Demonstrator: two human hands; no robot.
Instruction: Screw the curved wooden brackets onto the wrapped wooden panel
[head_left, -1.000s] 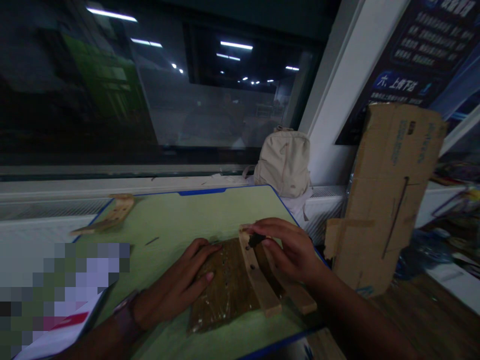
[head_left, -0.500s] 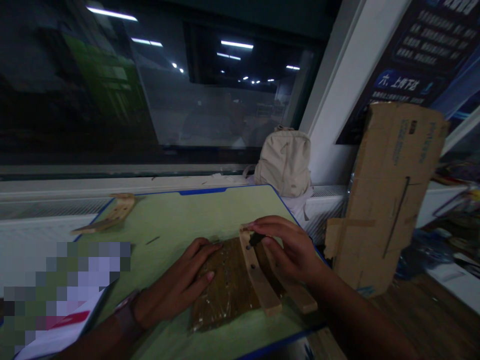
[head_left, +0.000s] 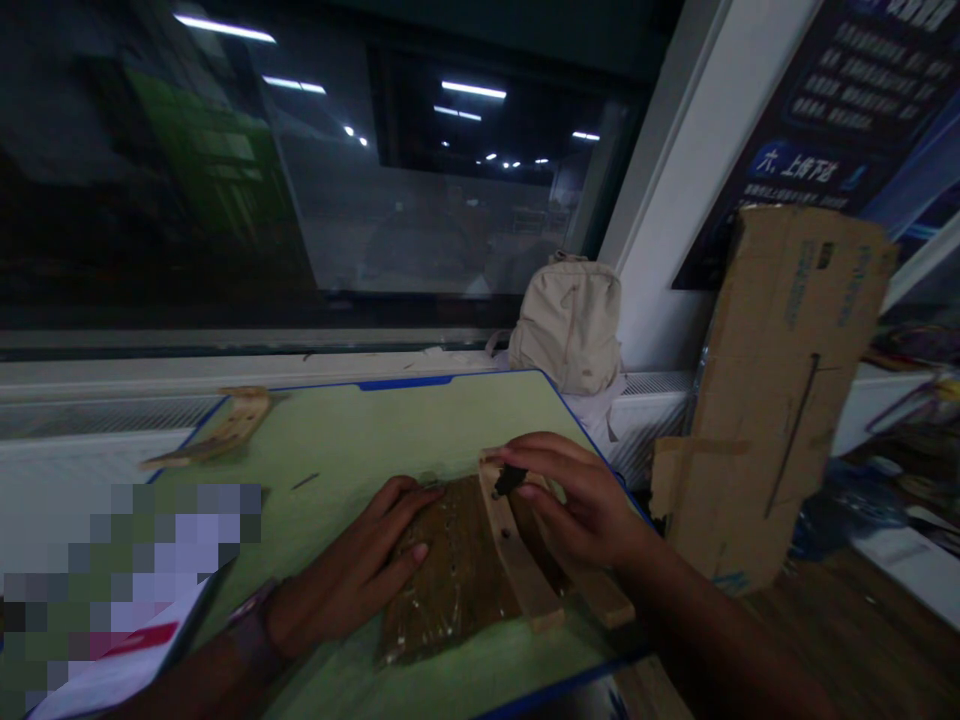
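Note:
My left hand [head_left: 375,555] lies open with its fingers spread on a brown slab [head_left: 442,580] wrapped in shiny clear film or tape. Along the slab's right side run a curved light-wood piece [head_left: 525,575] with dark holes and a second wooden piece [head_left: 600,590] beside it. My right hand [head_left: 577,500] pinches a small dark object [head_left: 510,480] between thumb and fingers. The object's lower tip is at a hole near the far end of the curved wood piece; its kind is unclear. My right hand partly hides the second wooden piece.
Another curved wooden piece with holes [head_left: 244,420] lies at the green table's [head_left: 337,420] far left corner. A thin dark rod [head_left: 305,481] rests nearby. A beige backpack [head_left: 568,325] stands behind; a tall cardboard box [head_left: 787,400] leans at the right.
The dark object has tilted and shifted slightly in my right hand, with its tip now over the hole. My left hand and the wood have stayed in place.

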